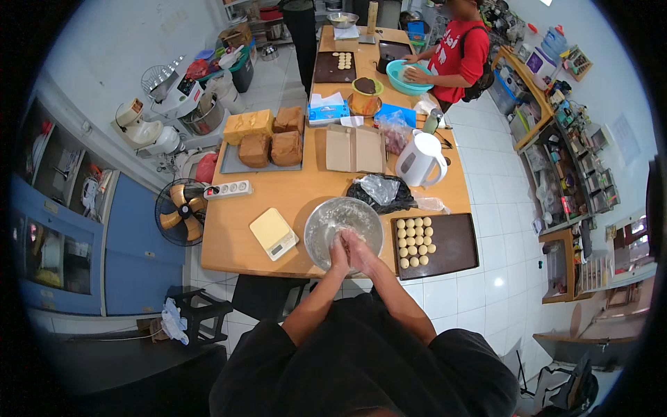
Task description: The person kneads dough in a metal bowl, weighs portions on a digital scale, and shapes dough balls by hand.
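Both my hands are inside a wide metal bowl (321, 219) whose wall is dusted with what looks like flour. My left hand (339, 253) and my right hand (357, 250) come together palm to palm, the fingers closed and whitened. Whatever lies between them, if anything, is hidden. Right of the bowl, a dark baking tray (455, 243) carries rows of small round dough balls (414, 240). On the left lies a pale yellow kitchen scale (273, 232) with nothing on its plate.
Behind the bowl are a black plastic bag (399, 199), a white electric kettle (420, 161) and an open cardboard box (356, 148). Bread loaves (286, 148) and a power strip (228, 190) sit left. Across the table (316, 184), a person in red (458, 59) works over a turquoise basin (406, 85).
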{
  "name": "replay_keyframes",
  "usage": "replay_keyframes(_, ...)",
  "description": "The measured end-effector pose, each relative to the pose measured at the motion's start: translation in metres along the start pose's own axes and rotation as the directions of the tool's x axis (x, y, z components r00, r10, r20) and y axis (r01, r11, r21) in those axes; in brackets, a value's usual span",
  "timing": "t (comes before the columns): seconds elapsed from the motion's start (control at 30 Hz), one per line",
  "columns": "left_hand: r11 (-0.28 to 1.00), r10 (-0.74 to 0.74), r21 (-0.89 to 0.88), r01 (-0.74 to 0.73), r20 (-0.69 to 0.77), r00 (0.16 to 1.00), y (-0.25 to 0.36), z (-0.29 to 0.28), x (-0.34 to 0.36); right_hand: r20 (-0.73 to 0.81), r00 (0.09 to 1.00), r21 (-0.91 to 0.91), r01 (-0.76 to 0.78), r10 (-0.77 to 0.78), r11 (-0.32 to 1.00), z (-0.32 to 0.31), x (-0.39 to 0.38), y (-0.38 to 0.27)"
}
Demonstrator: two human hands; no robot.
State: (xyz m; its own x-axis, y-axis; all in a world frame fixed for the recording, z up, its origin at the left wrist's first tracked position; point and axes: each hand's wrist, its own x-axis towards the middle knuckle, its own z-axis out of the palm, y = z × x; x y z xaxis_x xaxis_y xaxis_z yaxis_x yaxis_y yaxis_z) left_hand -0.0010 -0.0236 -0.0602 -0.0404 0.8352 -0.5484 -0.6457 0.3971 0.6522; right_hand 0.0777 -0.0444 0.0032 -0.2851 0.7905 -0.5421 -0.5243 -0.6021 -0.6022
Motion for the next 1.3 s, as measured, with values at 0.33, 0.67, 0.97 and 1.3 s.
replay_keyframes(0.33,0.989,-0.136,0.046,0.144,-0.136,0.981,0.026,-0.017,0.013,-0.176,0.937,-0.349,0.227,-0.301,0.909,-0.028,-0.009,0.002)
replay_keyframes(0.67,0.826,0.295,0.433,-0.361,0.213,0.931,0.040,0.041,-0.038,-0.241,0.970,0.183,0.068,-0.022,0.981,-0.062,0.049,0.032)
replay_keyframes(0.97,0.162,0.375,0.574,-0.803,0.716,0.588,0.049,0.037,-0.052,0.187,0.982,0.456,-0.119,0.036,0.882,-0.041,0.032,0.007)
replay_keyframes(1.3,-0.133,0.497,0.509,-0.850,0.777,0.387,0.045,0.029,-0.019,0.450,0.875,0.161,0.117,-0.179,0.980,-0.057,0.059,0.010)
